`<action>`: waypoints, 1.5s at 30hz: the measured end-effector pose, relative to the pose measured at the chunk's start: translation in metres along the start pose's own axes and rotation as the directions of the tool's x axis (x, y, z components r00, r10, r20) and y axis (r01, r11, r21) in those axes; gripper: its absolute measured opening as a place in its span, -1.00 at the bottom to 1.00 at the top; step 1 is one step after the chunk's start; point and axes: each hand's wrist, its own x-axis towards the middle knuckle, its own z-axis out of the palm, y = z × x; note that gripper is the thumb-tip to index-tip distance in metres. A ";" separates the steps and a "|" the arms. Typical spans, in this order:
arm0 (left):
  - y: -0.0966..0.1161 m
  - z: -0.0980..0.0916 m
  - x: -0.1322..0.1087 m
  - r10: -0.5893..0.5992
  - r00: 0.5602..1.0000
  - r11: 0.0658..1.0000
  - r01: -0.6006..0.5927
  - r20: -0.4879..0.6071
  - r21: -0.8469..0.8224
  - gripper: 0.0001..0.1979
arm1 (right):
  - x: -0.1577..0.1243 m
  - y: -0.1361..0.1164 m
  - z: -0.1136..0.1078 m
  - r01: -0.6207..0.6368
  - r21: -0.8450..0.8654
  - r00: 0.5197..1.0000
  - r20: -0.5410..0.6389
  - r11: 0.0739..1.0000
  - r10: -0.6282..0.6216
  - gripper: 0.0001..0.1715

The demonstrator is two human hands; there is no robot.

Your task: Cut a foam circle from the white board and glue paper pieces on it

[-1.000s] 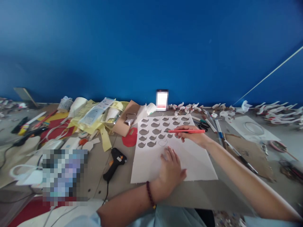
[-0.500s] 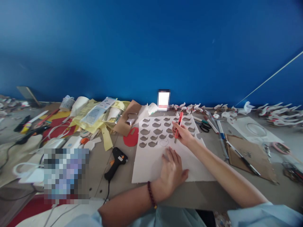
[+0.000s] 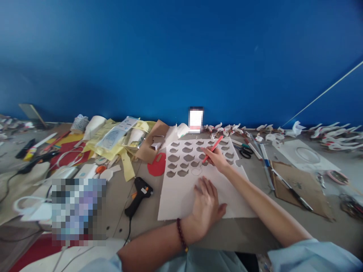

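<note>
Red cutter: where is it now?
Head view, right of centre: the red cutter is in the right hand, over the white sheet, its lower end near the drawn outline.

The white sheet of paper [image 3: 177,198] is patterned with rows of fish-shaped cut-outs [image 3: 188,158] showing grey and a thin grey drawn outline [image 3: 196,171], and the craft knife [image 3: 213,148] over it is bright red. A dark red beaded bracelet [image 3: 180,233] and pale blue sleeves [image 3: 314,257] stand out against the grey bench [image 3: 241,230]. The glue gun [image 3: 136,201] is black with an orange trigger [image 3: 134,196], the cardboard sheet [image 3: 297,190] brown, the wall [image 3: 181,56] deep blue.
</note>
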 end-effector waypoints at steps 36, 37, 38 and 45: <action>0.001 -0.001 -0.002 0.003 1.000 0.995 -0.001 -0.023 0.099 -0.20 | 0.000 0.012 0.002 0.062 -0.300 0.992 -0.082 0.952 -0.091 -0.66; 0.001 -0.002 -0.002 0.005 1.000 0.995 -0.003 -0.021 0.099 -0.20 | -0.001 0.012 0.003 0.063 -0.306 0.992 -0.082 0.950 -0.092 -0.66; 0.001 -0.002 -0.002 0.006 1.000 0.995 -0.004 -0.019 0.099 -0.20 | -0.001 0.012 0.003 0.064 -0.313 0.992 -0.081 0.948 -0.094 -0.65; 0.002 -0.001 -0.002 0.005 1.000 0.995 -0.002 -0.021 0.100 -0.20 | -0.002 0.012 0.003 0.078 -0.372 0.991 -0.073 0.925 -0.113 -0.65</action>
